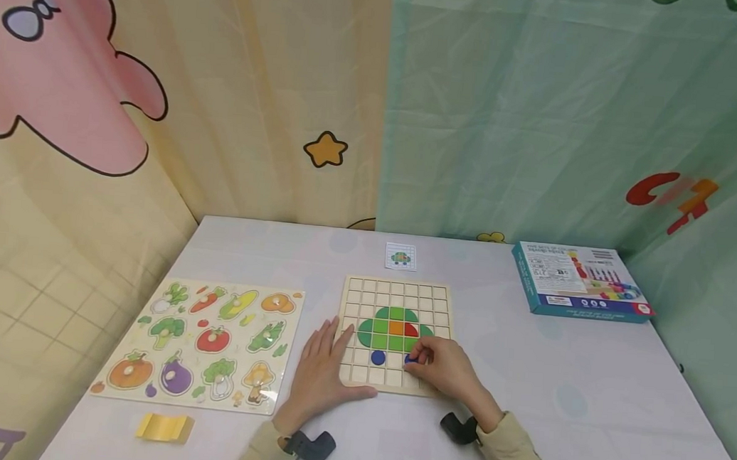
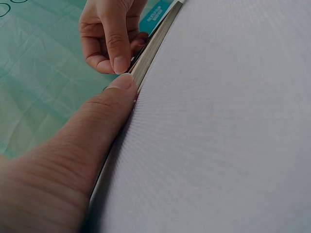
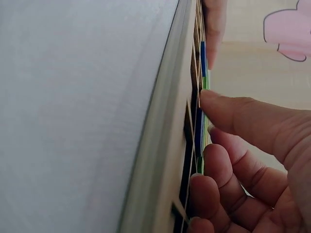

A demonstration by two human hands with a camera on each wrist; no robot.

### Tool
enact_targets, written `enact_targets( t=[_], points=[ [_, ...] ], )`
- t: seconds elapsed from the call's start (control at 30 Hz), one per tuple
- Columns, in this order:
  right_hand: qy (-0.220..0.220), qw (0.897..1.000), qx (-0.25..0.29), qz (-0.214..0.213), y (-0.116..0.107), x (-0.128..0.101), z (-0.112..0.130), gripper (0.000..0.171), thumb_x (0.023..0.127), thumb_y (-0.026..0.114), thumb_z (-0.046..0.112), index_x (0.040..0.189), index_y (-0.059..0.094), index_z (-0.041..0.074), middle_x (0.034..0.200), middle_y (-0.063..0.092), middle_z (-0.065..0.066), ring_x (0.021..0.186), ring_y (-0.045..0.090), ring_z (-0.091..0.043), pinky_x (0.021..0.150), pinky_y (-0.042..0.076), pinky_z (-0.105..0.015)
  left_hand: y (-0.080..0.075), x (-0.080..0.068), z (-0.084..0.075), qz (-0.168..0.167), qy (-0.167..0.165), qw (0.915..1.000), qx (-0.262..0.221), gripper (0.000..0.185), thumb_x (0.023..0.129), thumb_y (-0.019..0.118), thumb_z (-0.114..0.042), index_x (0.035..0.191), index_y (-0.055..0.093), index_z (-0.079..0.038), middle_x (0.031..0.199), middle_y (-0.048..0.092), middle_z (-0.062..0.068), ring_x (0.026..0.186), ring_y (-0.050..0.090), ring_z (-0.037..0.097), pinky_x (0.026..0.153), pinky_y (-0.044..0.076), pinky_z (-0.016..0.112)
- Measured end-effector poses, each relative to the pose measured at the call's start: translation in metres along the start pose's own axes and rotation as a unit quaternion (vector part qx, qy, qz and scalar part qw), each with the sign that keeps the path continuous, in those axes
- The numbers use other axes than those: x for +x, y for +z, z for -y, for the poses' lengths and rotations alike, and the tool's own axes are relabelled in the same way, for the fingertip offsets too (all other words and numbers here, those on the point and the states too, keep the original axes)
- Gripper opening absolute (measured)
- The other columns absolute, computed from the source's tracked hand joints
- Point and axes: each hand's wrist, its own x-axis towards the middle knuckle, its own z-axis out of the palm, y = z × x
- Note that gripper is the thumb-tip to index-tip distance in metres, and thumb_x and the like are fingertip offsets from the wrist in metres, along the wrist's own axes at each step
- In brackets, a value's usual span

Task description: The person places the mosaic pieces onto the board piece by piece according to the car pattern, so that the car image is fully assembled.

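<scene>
A white bench [image 1: 561, 414] carries a vegetable puzzle [image 1: 203, 339] at the left, a teal box [image 1: 579, 280] at the right and a wooden grid board [image 1: 395, 332] in the middle. The left hand [image 1: 320, 376] lies flat with straight fingers on the board's left edge, holding nothing. The right hand [image 1: 445, 369] curls its fingers to pinch a blue round piece [image 1: 409, 360] in a lower cell, right of another blue piece [image 1: 377, 357]. A small pattern card [image 1: 401, 256] lies behind the board.

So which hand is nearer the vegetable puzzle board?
Left. The left hand rests on the grid board's left edge, beside the vegetable puzzle board; the right hand is farther right.
</scene>
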Motion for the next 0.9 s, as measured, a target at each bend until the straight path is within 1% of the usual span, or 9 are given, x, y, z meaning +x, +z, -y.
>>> enact_targets(
  t=[0.2,0.5,0.7,0.9],
  points=[
    [0.015,1.000,0.009,-0.009,-0.009,-0.006,-0.007,0.020,0.077,0.080,0.022,0.071,0.061,0.019,0.061,0.050,0.008,0.056,0.045,-0.011,0.048,0.035,-0.023,0.003,0.000,-0.001,0.000,0.001,1.0000,-0.005,0.118,0.060,0.053,-0.088,0.150,0.029,-0.015,0.156,0.016,0.014,0.142,0.008,0.029,0.114,0.009,0.045],
    [0.070,0.997,0.017,-0.041,-0.033,-0.024,-0.031,0.017,0.081,0.077,0.022,0.077,0.063,0.013,0.064,0.051,0.004,0.061,0.046,-0.013,0.050,0.038,-0.023,0.000,-0.002,-0.001,0.001,0.002,1.0000,-0.002,0.118,0.060,0.056,-0.087,0.150,0.030,-0.014,0.155,0.016,0.015,0.142,0.010,0.030,0.114,0.009,0.045],
    [0.075,0.996,0.008,-0.049,-0.043,-0.035,-0.046,0.017,0.082,0.076,0.023,0.079,0.065,0.010,0.065,0.052,0.004,0.062,0.046,-0.013,0.052,0.038,-0.023,-0.001,-0.003,0.001,0.004,0.000,1.0000,0.004,0.118,0.060,0.054,-0.088,0.150,0.029,-0.014,0.156,0.016,0.014,0.142,0.009,0.030,0.114,0.009,0.045],
    [0.081,0.995,-0.013,-0.050,-0.049,-0.038,-0.054,0.013,0.083,0.074,0.020,0.081,0.066,0.010,0.067,0.054,0.004,0.062,0.048,-0.013,0.053,0.041,-0.024,-0.003,-0.003,0.005,-0.006,0.010,0.9999,-0.005,0.118,0.060,0.055,-0.087,0.150,0.029,-0.014,0.155,0.018,0.016,0.141,0.012,0.032,0.113,0.010,0.046]
  ],
)
